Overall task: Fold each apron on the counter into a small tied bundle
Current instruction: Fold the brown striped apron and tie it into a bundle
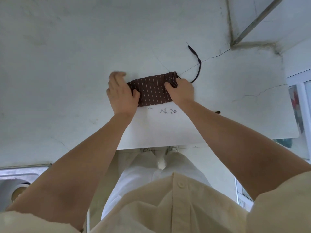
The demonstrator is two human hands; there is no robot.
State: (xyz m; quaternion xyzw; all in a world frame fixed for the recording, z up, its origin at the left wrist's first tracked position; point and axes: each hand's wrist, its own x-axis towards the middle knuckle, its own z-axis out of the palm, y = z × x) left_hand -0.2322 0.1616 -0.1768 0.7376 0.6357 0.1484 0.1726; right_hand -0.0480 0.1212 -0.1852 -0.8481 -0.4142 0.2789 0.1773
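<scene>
Your right grip (180, 91) clutches the folded apron (151, 91) near the tabletop's (67, 64) front edge; left grip (121, 95) blurred, I cannot tell.

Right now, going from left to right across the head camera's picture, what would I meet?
Steel sink → left hand → striped apron → right hand → dark apron tie, trailing off over the counter.
</scene>
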